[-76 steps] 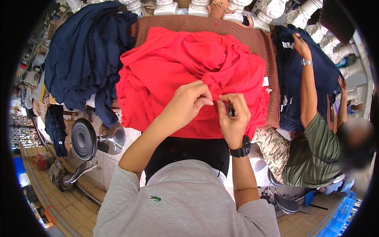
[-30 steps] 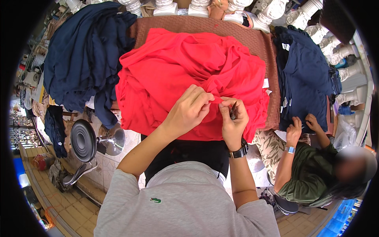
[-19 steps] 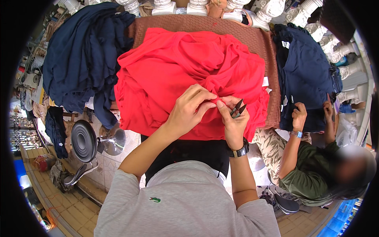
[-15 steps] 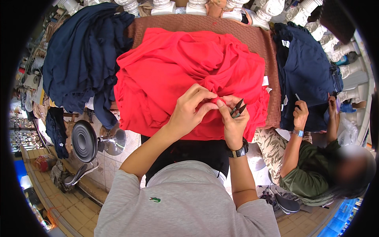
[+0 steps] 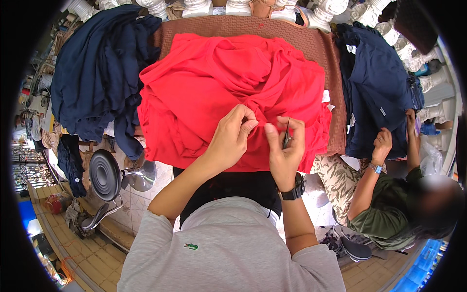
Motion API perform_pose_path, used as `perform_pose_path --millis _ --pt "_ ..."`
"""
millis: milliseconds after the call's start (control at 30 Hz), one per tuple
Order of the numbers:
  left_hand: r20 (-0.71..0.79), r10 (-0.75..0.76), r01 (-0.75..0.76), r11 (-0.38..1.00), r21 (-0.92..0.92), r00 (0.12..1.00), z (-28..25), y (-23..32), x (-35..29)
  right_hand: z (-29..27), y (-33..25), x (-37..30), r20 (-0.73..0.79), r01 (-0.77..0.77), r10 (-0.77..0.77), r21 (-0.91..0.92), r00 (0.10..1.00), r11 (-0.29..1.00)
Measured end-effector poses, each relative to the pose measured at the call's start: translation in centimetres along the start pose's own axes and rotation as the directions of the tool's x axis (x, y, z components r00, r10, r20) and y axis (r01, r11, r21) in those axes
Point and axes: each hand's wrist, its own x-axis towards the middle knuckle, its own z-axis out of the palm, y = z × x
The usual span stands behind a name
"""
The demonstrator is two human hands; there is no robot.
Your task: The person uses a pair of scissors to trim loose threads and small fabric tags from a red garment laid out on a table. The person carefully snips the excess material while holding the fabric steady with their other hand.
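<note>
A heap of red fabric [image 5: 204, 73], seemingly garments, covers most of the table before me. Over its near part, my left hand [image 5: 232, 135] is closed, thumb and forefinger pinched together; whatever is between them is too small to make out. To its right, my right hand [image 5: 287, 148] holds small thread snips [image 5: 287, 134], their dark blades pointing up and away from me. The right thumb and forefinger stand apart from the left hand's fingers. A white label [image 5: 326, 96] shows at the heap's right edge.
A brown textured cloth [image 5: 243, 27] covers the table. Dark blue garments are piled at the left [image 5: 97, 73] and at the right [image 5: 374, 87], where a seated co-worker's hand [image 5: 382, 145] touches them. A round black stool [image 5: 104, 175] stands at lower left; white balusters [image 5: 321, 14] line the far side.
Both hands have let go of the bunched red fabric and drawn apart. The snips have turned more upright. The co-worker's near hand has moved down and right onto the blue garments.
</note>
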Motion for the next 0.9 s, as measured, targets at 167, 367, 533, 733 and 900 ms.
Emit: perform_pose_path --millis 167,367,533,733,900 --pt "0.067 -0.109 0.108 0.994 0.009 0.992 -0.8 1.4 -0.8 -1.3 -4.6 -2.0 0.444 -0.546 0.402 0.265 0.801 0.795" --pt "0.08 -0.059 0.062 0.998 -0.033 0.995 -1.1 0.9 -1.3 0.2 -3.5 -3.7 0.563 -0.73 0.511 0.275 0.65 0.625" --pt "0.105 -0.115 0.119 0.993 -0.03 0.988 -1.2 1.4 -1.6 1.0 -2.6 -4.2 0.525 -0.691 0.483 0.336 0.701 0.64" --pt "0.113 -0.067 0.07 0.997 -0.016 0.991 -0.9 1.4 -1.7 1.4 -2.6 -3.9 0.482 -0.677 0.493 0.363 0.724 0.64" --pt "0.006 0.181 -0.181 0.98 0.084 0.983 -1.1 1.4 -1.5 0.8 -1.9 -3.9 0.534 -0.721 0.49 0.429 0.689 0.545"
